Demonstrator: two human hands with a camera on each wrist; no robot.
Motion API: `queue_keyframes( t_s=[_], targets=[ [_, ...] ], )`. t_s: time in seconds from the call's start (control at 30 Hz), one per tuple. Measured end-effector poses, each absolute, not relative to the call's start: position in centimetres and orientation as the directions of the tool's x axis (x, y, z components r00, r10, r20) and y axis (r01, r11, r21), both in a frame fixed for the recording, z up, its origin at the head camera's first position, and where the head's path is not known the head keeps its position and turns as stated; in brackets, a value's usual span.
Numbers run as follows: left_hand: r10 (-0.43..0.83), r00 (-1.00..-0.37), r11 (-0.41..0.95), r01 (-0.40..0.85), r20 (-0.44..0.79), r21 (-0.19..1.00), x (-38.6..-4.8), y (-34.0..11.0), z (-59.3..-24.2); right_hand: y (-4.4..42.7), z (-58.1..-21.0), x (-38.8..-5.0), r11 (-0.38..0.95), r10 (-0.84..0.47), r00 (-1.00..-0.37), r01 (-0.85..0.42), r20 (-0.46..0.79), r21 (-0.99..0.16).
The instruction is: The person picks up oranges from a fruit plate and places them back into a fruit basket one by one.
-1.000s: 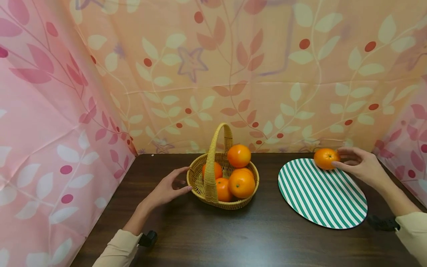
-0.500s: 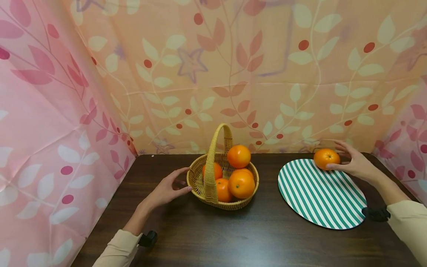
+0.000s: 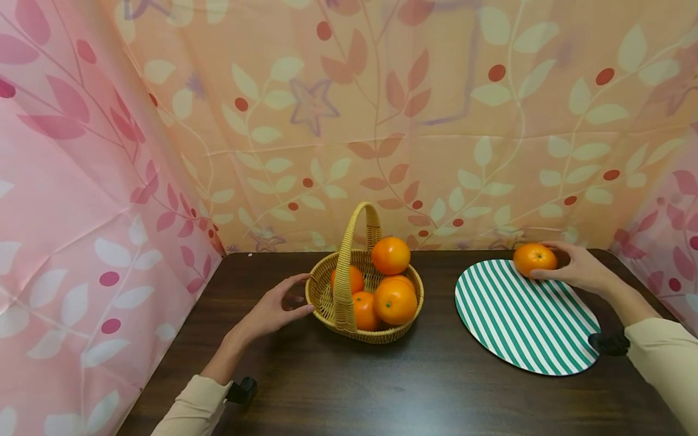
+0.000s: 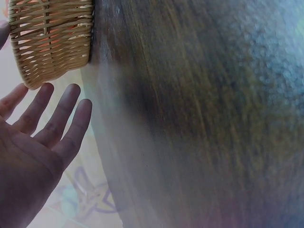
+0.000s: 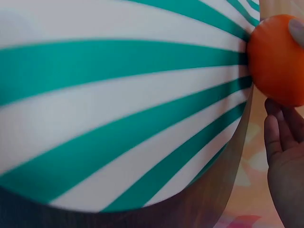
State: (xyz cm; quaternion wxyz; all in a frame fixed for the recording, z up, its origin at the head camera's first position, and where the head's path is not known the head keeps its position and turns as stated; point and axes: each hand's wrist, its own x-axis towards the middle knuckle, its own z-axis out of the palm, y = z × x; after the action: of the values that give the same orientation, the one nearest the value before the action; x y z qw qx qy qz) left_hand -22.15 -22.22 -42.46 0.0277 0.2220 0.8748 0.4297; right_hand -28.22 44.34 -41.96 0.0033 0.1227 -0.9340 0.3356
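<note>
At the back edge of a green-and-white striped oval mat point(image 3: 526, 327), an orange point(image 3: 534, 260) sits with my right hand point(image 3: 586, 270) around its right side. The right wrist view shows the thumb on one side of this orange point(image 5: 275, 61) and fingers against the other. My left hand point(image 3: 275, 307) is at the left rim of a yellow wicker basket point(image 3: 323, 303), fingers extended. In the left wrist view its fingertips reach the basket point(image 4: 52, 42) wall. Several oranges lie in the basket, among them one orange point(image 3: 391, 255) high against the back rim and another orange point(image 3: 395, 301) at the front.
Both the basket and the mat stand on a dark wooden table point(image 3: 349, 387). Behind it hangs a peach floral curtain point(image 3: 425, 151), with a pink curtain point(image 3: 98, 212) along the left side. The basket's tall handle point(image 3: 345, 266) arches over the fruit.
My right hand has closed in around the orange on the mat, its forearm shifting slightly left. The orange stays in about the same spot. The left hand and the basket have not moved.
</note>
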Motion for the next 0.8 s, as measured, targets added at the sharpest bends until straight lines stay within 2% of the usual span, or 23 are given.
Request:
queue_keyframes(
  t_s=[0.17,0.37,0.63,0.8],
  targets=[
    [0.414,-0.899,0.529,0.366,0.144,0.766,-22.3,-22.2,-42.5,44.2,-41.7,-28.1,0.765,-0.220,-0.966,-0.256,0.134,-0.591],
    [0.415,-0.896,0.523,0.375,0.155,0.766,-22.3,-22.3,-42.6,43.2,-41.1,-27.5,0.730,-0.226,-0.956,-0.295,0.190,-0.616],
    [0.416,-0.895,0.514,0.376,0.159,0.771,-22.1,-22.2,-42.5,39.5,-39.1,-27.0,0.599,-0.285,-0.913,-0.408,0.293,-0.689],
    [0.415,-0.895,0.514,0.379,0.163,0.769,-22.1,-22.2,-42.5,36.7,-37.7,-26.9,0.594,-0.314,-0.889,-0.459,0.334,-0.661]
  ],
)
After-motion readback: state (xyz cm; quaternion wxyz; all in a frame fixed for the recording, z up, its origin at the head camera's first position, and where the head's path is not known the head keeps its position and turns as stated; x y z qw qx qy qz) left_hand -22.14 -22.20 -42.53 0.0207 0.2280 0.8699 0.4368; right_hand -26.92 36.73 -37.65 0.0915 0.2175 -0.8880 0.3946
